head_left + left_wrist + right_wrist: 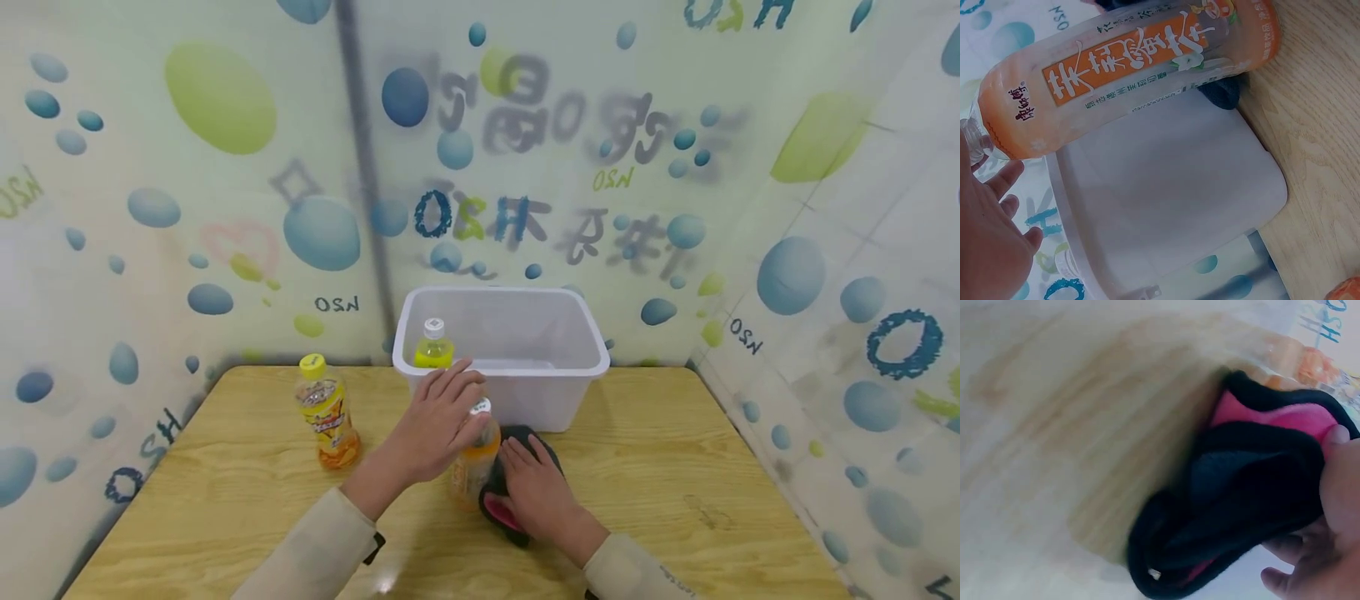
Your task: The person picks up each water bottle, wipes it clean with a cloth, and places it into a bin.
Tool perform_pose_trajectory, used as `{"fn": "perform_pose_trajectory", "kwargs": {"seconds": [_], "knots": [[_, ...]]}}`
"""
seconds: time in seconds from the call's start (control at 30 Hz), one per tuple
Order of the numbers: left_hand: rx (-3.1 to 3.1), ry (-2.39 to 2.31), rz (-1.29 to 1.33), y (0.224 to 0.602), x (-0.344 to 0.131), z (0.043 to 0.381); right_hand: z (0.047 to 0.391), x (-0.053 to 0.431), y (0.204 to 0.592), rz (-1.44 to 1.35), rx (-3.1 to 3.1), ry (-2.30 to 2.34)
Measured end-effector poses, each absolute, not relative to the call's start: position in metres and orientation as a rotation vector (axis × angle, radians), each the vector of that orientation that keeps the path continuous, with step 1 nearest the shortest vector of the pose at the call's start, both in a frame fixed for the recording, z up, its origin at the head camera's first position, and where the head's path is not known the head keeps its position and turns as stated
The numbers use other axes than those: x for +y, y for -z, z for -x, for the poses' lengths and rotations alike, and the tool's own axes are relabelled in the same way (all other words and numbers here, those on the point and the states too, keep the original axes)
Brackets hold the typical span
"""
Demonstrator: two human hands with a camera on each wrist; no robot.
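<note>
In the head view an orange-labelled drink bottle (472, 471) stands upright on the table before the white bin. My left hand (442, 421) is at its top, with the thumb beside the neck and the white cap between thumb and fingers. The left wrist view shows that hand (991, 231) at the neck of the bottle (1129, 69), its outer fingers loosely bent. My right hand (536, 492) holds a dark, pink-lined cloth item (495, 508) against the bottle's right side. In the right wrist view, the thumb lies in the pink fold of the cloth item (1254, 469).
A white plastic bin (517, 392) stands at the table's back edge. Inside it, at the left, is a yellow-green bottle (434, 350) with a white cap. A yellow-capped bottle (326, 412) stands at the left of the wooden table (675, 500). Patterned curtains surround the table on three sides.
</note>
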State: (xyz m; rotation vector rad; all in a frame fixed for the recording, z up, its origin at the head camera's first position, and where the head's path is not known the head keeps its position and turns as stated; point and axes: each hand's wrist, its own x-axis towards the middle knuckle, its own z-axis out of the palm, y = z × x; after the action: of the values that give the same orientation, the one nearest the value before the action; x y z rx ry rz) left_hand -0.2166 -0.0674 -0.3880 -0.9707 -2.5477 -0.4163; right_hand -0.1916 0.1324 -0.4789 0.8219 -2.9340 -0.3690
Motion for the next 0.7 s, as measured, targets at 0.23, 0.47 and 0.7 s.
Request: {"fn": "perform_pose_trajectory", "kwargs": {"seconds": [0.23, 0.47, 0.7], "knots": [[-2.552, 0.420, 0.968, 0.388, -0.068, 0.217, 0.190, 0.134, 0.446, -0.765, -2.868, 0.144], [-2.587, 0.431, 0.966, 0.386, -0.068, 0.217, 0.185, 0.137, 0.407, -0.765, -2.749, 0.043], [-2.597, 0.425, 0.966, 0.387, -0.067, 0.217, 0.182, 0.132, 0.385, -0.772, -2.627, 0.157]]}}
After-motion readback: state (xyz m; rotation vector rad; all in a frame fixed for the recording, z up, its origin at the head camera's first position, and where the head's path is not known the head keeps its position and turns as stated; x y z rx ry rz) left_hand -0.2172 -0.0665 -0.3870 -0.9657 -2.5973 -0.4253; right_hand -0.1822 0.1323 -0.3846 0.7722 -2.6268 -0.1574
